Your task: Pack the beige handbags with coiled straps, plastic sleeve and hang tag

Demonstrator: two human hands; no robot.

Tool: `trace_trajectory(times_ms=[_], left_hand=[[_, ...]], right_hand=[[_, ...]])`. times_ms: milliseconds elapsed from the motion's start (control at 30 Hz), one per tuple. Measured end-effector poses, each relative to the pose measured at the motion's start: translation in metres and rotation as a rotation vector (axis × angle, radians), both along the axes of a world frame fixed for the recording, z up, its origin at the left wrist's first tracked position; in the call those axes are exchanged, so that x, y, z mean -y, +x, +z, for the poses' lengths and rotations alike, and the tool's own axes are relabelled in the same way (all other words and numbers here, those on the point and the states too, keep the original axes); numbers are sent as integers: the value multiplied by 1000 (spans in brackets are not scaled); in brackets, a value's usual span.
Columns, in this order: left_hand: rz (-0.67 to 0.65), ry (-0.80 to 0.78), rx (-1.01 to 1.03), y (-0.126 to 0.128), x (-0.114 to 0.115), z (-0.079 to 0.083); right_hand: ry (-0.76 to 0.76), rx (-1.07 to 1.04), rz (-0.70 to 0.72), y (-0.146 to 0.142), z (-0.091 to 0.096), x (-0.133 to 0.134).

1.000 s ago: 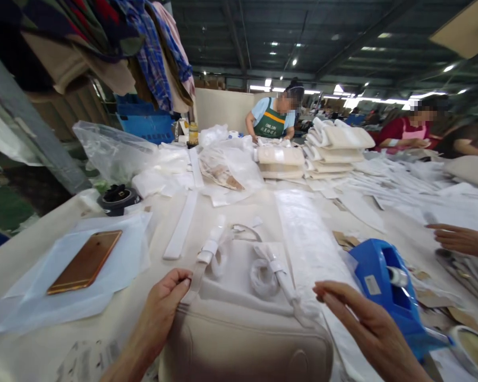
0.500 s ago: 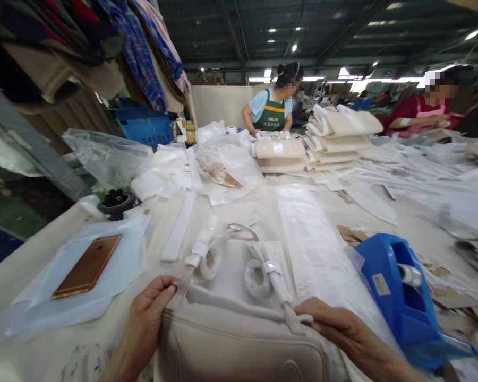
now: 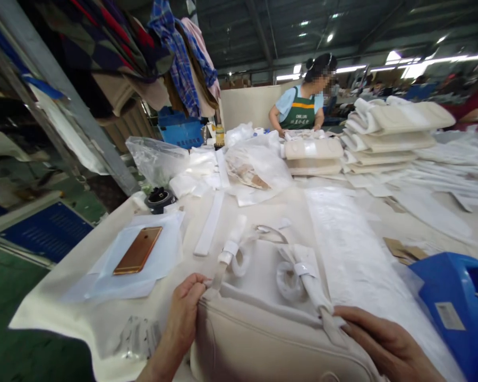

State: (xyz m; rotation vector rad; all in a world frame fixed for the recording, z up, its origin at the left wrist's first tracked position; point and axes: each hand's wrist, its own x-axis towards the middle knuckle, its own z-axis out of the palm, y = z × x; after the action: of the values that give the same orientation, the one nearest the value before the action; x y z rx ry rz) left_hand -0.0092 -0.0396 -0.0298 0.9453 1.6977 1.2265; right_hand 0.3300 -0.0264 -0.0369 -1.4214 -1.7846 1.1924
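Note:
A beige handbag (image 3: 274, 339) lies on the table right in front of me. My left hand (image 3: 185, 310) pinches its upper left corner between thumb and fingers. At the bag's upper right corner my right hand (image 3: 386, 339) is closed on the edge, beside the base of a handle; its fingertips are partly hidden. The handle (image 3: 310, 281) has white wrapping around it, held by a shiny band. Behind the bag's top edge are a white padded flap and rings of clear wrap (image 3: 290, 281). A curved metallic-looking piece (image 3: 271, 232) lies just beyond.
To the left, a gold phone (image 3: 138, 250) rests on white sheets (image 3: 163, 281). A blue tape dispenser (image 3: 454, 307) stands at right. Farther back are a plastic bag (image 3: 258, 164), stacked beige pieces (image 3: 398, 138) and a co-worker in a green apron (image 3: 302, 109).
My view has turned left, so everything appears farther right. Both hands keep their hold on the handbag's corners.

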Motion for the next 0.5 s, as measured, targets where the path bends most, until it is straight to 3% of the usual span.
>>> trace_trajectory(times_ms=[133,300,400,500], left_hand=[[-57,-18,-49,-1,-2,0],[-97,145,-94,-6,7,-7],[-278,177,-37,-11,13,-14],[-335,137,-18,-13,12,-17]], right_hand=[[-85,-69,-91,-2,1,5],[-185,-278,-173,-5,-1,18],[-192,-429,-60,0,-7,27],[-157,-399,73,6,-16,31]])
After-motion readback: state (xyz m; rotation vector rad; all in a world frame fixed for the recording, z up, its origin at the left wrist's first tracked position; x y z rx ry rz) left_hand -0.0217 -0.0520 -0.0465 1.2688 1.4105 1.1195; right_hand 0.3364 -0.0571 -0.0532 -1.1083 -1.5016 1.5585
